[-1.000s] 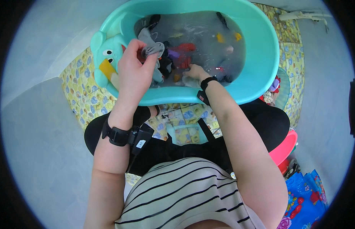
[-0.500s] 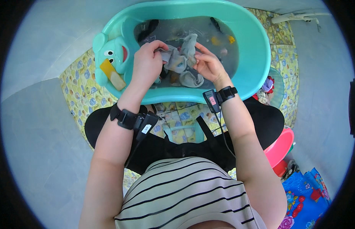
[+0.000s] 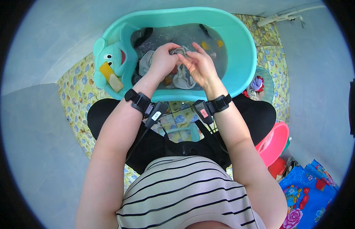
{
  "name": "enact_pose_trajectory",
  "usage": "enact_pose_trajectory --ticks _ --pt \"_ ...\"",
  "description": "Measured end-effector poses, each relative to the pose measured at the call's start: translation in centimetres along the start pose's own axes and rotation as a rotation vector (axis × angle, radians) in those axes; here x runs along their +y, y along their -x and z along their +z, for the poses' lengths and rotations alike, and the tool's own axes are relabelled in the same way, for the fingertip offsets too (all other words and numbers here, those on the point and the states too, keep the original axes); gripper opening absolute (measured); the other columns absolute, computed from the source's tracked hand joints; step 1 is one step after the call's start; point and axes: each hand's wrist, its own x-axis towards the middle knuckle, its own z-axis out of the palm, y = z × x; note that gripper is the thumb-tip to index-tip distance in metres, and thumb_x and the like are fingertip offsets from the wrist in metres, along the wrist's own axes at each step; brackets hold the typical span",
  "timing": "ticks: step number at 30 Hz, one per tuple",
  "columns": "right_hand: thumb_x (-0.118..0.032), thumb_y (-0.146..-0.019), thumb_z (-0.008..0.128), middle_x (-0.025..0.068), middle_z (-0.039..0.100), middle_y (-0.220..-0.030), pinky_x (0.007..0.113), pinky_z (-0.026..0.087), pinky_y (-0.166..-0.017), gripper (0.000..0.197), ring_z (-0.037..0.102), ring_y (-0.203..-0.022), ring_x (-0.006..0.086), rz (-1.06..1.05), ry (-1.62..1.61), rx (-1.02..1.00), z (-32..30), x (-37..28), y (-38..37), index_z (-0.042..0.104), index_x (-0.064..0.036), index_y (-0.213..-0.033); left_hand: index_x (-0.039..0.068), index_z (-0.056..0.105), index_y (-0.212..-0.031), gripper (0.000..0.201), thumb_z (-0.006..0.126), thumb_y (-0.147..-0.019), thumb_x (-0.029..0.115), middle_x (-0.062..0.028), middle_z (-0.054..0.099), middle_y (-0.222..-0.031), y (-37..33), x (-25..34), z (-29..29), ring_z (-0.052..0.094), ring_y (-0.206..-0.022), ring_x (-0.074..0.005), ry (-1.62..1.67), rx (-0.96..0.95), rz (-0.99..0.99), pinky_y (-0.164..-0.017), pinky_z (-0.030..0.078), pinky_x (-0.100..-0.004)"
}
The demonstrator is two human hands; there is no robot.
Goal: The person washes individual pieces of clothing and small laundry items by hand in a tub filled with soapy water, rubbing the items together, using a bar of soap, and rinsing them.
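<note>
Over the murky water in a turquoise baby tub (image 3: 241, 49), my left hand (image 3: 165, 61) is closed round a wet grey sock (image 3: 181, 50). My right hand (image 3: 200, 65) meets it from the right, its bent fingers on the sock's edge; the fingers partly hide the grip. Just below, another pale grey cloth (image 3: 183, 78) lies in the water, and a light grey piece (image 3: 146, 62) floats beside my left wrist. Small reddish and brownish bits show between the cloths. Each of my wrists wears a black strap with a small box.
A yellow-and-cream block (image 3: 111, 77) rests on the tub's animal-face end. Dark items (image 3: 144, 37) and yellow pieces (image 3: 220, 44) lie in the water. To the right are a basin of clothes (image 3: 257, 84), a pink basin (image 3: 275, 143), blue flowered fabric (image 3: 307, 194) and a wall pipe (image 3: 276, 18).
My hands have come closer together, the left moving right and covering more of the sock. The light grey cloth now shows left of my left hand. The whole view has shifted slightly.
</note>
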Motion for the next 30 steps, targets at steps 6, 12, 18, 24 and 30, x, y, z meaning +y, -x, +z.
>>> enact_pose_trajectory --ticks 6,12,18,24,30 --pt "0.008 -0.079 0.045 0.0184 0.048 -0.095 0.03 0.055 -0.072 0.059 0.057 -0.075 0.02 -0.074 0.023 0.097 -0.9 -0.4 0.6 0.016 0.0034 -0.13 0.006 0.061 -0.093 0.026 0.06 -0.067 0.006 -0.0115 0.06 -0.08 0.5 1.4 0.7 0.059 -0.069 -0.0206 -0.111 -0.085 0.204 -0.062 0.046 -0.0295" --pt "0.004 -0.08 0.047 0.0141 0.05 -0.09 0.031 0.055 -0.071 0.046 0.056 -0.072 0.017 -0.104 0.089 0.153 -0.9 -1.1 2.0 0.029 0.0051 -0.122 0.006 0.06 -0.089 0.022 0.06 -0.067 0.009 -0.0117 0.057 -0.083 0.8 2.1 0.6 0.057 -0.075 -0.0231 -0.313 -0.086 0.31 -0.066 0.045 -0.0309" --pt "-0.013 -0.084 0.051 0.0091 0.054 -0.092 0.028 0.05 -0.071 0.03 0.057 -0.078 0.0182 -0.049 0.393 0.165 -4.6 -1.5 2.6 0.044 0.001 -0.109 0.002 0.054 -0.087 0.012 0.048 -0.079 0.009 -0.0051 0.056 -0.084 0.4 2.5 -0.3 0.057 -0.074 -0.0171 0.172 -0.183 0.106 -0.065 0.044 -0.0264" --pt "-0.054 -0.081 0.046 0.02 0.016 -0.137 0.067 0.026 -0.087 0.074 0.026 -0.119 0.0475 0.235 0.226 0.281 -4.3 2.0 0.9 0.019 -0.0098 -0.134 0.005 0.051 -0.088 0.018 0.038 -0.081 0.015 -0.0114 0.056 -0.091 0.4 2.7 -0.6 0.053 -0.092 -0.0255 1.134 -0.243 -0.21 -0.081 0.041 -0.0408" --pt "-0.032 -0.085 0.054 0.0111 0.053 -0.104 0.041 0.05 -0.066 0.033 0.055 -0.09 0.0239 0.13 -0.168 -0.192 -4.2 2.0 -1.6 0.047 -0.01 -0.109 0.004 0.049 -0.095 0.023 0.04 -0.086 0.023 -0.0116 0.055 -0.093 1.1 3.3 -1.4 0.053 -0.089 -0.026 1.113 -0.295 -0.347 -0.072 0.045 -0.0391"
